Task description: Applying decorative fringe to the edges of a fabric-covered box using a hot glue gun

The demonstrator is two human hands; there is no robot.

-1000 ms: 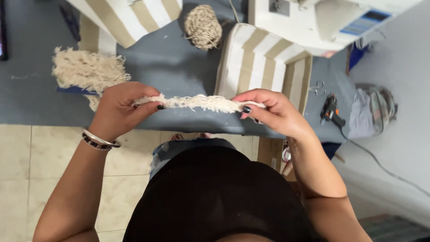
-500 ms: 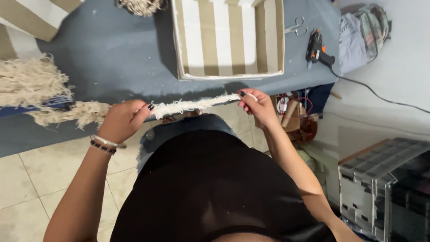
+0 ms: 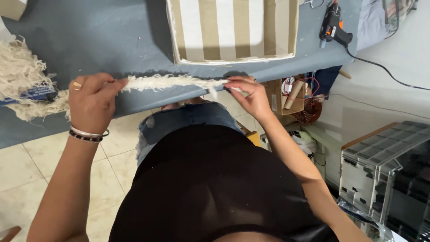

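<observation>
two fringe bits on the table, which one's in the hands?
The stretched cream fringe strip, pinched between left hand and right hand. The loose fringe heap lies untouched at the table's far left.

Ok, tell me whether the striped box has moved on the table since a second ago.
Cannot tell. The striped box sits higher and further left in view, but the blue table shifted with it, so the head camera moved.

Bright, even indoor light from where I'm watching, no glare. Soft shadow under the striped box [image 3: 233, 31] on the blue table [image 3: 89, 40]; dark torso shades the tiled floor [image 3: 27, 166]. Centre fairly sharp, fringe [image 3: 172, 82] slightly soft. Wide-angle stretch at the edges; storage unit [image 3: 387, 168] at right looks skewed, dim.
</observation>
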